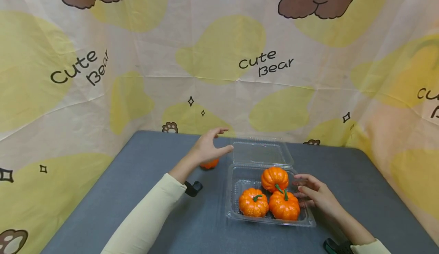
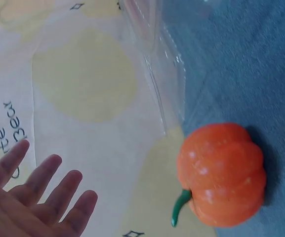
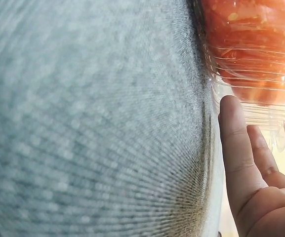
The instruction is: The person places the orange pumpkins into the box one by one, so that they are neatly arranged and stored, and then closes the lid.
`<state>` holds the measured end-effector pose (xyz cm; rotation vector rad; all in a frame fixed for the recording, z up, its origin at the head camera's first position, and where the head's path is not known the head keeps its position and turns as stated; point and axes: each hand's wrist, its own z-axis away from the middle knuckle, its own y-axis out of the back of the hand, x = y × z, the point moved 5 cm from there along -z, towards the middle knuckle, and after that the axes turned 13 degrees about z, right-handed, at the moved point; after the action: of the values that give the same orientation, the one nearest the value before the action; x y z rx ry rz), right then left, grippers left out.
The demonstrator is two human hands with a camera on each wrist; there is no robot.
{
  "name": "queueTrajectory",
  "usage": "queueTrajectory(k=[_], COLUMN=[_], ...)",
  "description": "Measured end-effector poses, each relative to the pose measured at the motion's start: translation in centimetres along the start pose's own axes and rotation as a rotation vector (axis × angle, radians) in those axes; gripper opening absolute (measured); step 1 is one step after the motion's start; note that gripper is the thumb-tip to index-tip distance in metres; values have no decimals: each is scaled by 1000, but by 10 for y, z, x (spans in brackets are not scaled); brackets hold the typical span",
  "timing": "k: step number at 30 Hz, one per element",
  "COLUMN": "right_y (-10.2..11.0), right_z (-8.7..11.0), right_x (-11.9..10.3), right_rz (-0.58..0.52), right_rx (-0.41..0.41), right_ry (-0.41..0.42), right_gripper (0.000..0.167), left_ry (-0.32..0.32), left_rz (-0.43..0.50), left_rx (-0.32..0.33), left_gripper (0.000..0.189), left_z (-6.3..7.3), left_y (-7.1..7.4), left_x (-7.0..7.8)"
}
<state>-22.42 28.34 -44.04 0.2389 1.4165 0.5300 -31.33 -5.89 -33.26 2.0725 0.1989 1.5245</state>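
Observation:
A clear plastic clamshell box (image 1: 244,177) lies with its lid (image 1: 260,153) folded back. Inside it are three small orange pumpkins, one at the back (image 1: 274,178), one front left (image 1: 253,202) and one front right (image 1: 284,206). My left hand (image 1: 207,147) reaches out left of the lid, fingers spread and holding nothing. Partly hidden below that hand is another orange pumpkin (image 2: 223,175) with a green stem, on the table. At the box's right side, my right hand (image 1: 317,195) has its loosely extended fingertips right by the ribbed wall (image 3: 261,96).
A grey-blue cloth-like surface covers the table (image 1: 192,227). Behind it and along both sides hangs a printed curtain (image 1: 212,56) with yellow patches and bear drawings. Dark straps circle the left wrist (image 1: 194,189) and the right wrist (image 1: 334,246).

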Motion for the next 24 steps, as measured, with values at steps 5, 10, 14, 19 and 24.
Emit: queueTrajectory(k=[5, 10, 14, 19, 24], right_y=[0, 1, 2, 1, 1], right_z=[0, 0, 0, 1, 1], right_x=[2, 2, 0, 0, 1], right_rz=[-5, 5, 13, 6, -5], right_rx=[3, -2, -13, -8, -10], right_ry=[-11, -1, 19, 7, 18], right_gripper=[48, 48, 47, 46, 46], left_ry=[21, 57, 77, 107, 143], left_rz=[4, 50, 120, 159, 158], left_rx=[38, 87, 118, 137, 151], left_gripper=[63, 61, 59, 58, 59], left_z=[1, 1, 0, 1, 1], left_y=[11, 20, 26, 30, 31], left_x=[-9, -23, -35, -52, -68])
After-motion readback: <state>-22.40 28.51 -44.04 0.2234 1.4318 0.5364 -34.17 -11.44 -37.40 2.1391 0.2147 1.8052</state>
